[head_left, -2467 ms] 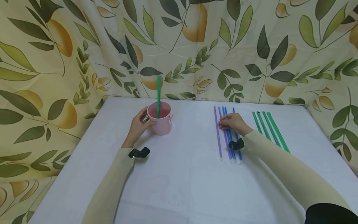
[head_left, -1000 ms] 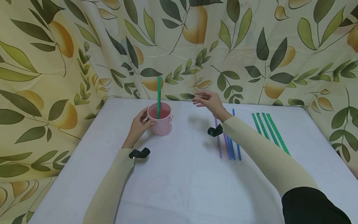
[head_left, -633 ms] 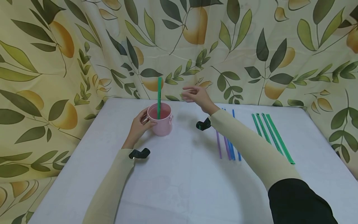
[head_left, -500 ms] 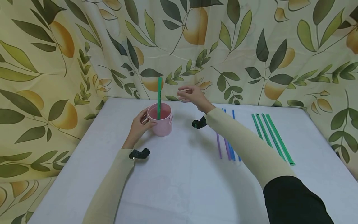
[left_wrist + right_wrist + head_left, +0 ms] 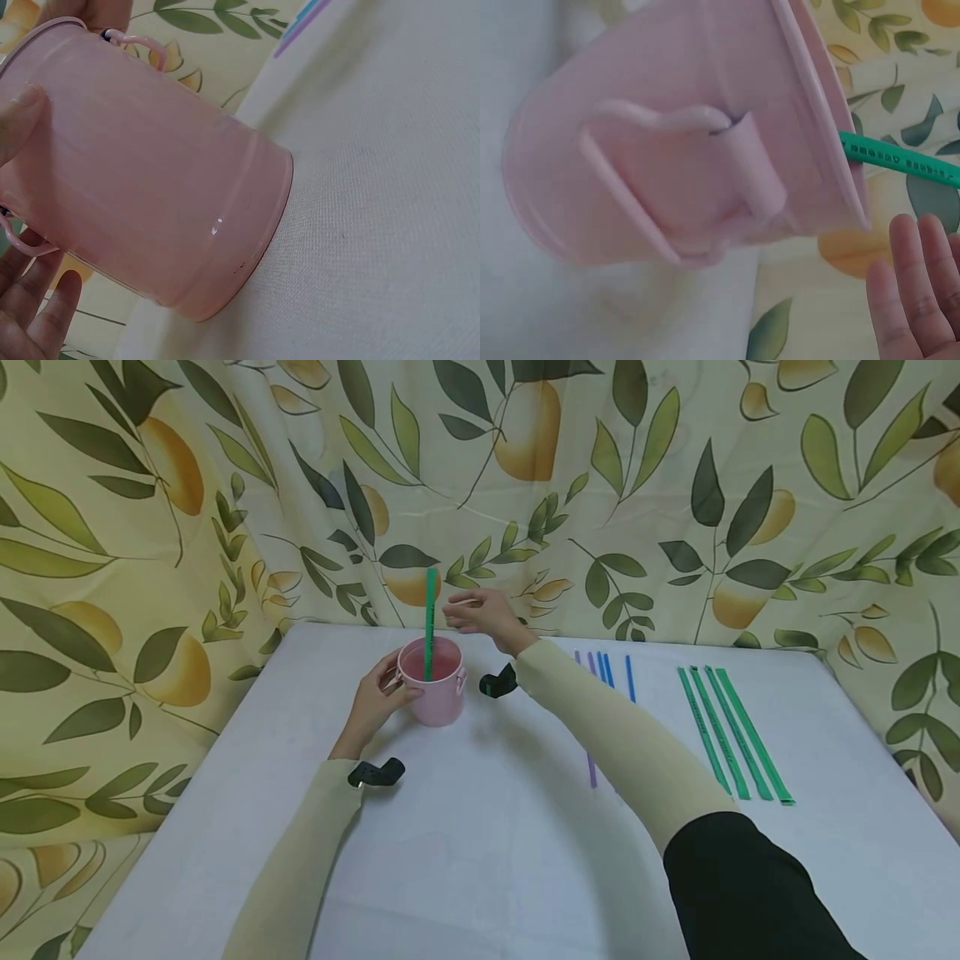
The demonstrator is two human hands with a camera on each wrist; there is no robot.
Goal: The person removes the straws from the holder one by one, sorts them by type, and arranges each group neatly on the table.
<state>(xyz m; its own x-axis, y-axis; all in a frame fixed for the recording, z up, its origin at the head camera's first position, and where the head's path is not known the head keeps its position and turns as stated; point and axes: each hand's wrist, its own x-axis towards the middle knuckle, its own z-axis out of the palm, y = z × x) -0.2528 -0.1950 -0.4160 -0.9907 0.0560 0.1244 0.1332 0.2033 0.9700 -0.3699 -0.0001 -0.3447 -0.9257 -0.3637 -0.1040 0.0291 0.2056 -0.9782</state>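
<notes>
A pink metal bucket [image 5: 438,697] with small side handles stands upright on the white table. My left hand [image 5: 369,703] grips its left side, thumb [image 5: 21,120] on the near wall and fingers behind. Inside the bucket a slim green printed stick [image 5: 430,622], like a wrapped straw, rises well above the rim. My right hand [image 5: 486,617] hovers just right of that stick, above the rim. In the right wrist view its fingers [image 5: 915,292] are extended, apart from the stick, and nothing shows in them.
Several green printed sticks [image 5: 738,735] lie side by side at the right of the white table [image 5: 450,877]. Purple and blue straws [image 5: 630,677] lie partly hidden under my right sleeve [image 5: 600,735]. A leaf-and-fruit patterned cloth [image 5: 525,510] hangs behind the table.
My right hand has lifted from the purple and blue straws and moved left to the bucket. My left hand and the bucket have stayed in place.
</notes>
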